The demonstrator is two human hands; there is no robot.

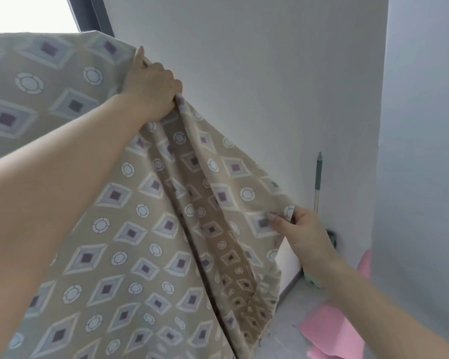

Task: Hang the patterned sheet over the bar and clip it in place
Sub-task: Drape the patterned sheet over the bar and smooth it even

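Note:
A tan patterned sheet [130, 234] with grey diamonds and white rings fills the left and middle of the head view, draped from the upper left down to the floor. My left hand [153, 89] is raised high and grips the sheet's upper edge in a bunched fold. Lower on the right, my right hand [303, 234] pinches the sheet's side edge between thumb and fingers and holds it out from the wall. The bar is hidden behind the cloth. No clip is visible.
A white wall [270, 73] stands close behind the sheet. A green-handled mop [318, 174] leans in the corner at the right. Pink cloth [332, 330] lies on the grey floor at the lower right. A dark window frame [99, 14] sits at the top left.

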